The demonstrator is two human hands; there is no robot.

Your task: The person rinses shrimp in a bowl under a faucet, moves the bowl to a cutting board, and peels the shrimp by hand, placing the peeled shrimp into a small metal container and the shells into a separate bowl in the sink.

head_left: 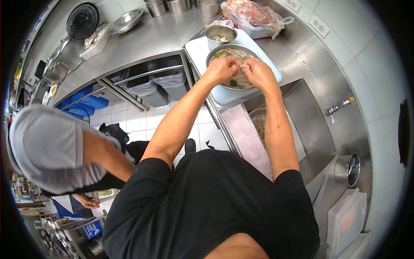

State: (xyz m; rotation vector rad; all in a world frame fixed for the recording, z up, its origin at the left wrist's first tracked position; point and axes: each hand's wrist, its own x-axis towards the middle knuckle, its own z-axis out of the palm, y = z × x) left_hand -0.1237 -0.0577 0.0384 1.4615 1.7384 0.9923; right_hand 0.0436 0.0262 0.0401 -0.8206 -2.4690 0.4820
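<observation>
Both my hands are over a round metal bowl (212,54) of liquid with pale strips and a few green pieces in it. My left hand (223,69) is closed in a pinch, fingertips close to those of my right hand (260,76), which is pinched too. Between them shows a small pale piece of food (244,67), its kind too small to make out. The bowl rests on a white cutting board (272,69). Behind it, a smaller metal pot (216,43) holds pale pieces.
Below the board is a sink (308,116) with a container of food (259,124) inside. A pink towel (243,131) lies along its edge. Bagged raw meat (250,15) stands in a tub at the back. A faucet (340,106) juts from the right wall. Another person (47,146) bends at left.
</observation>
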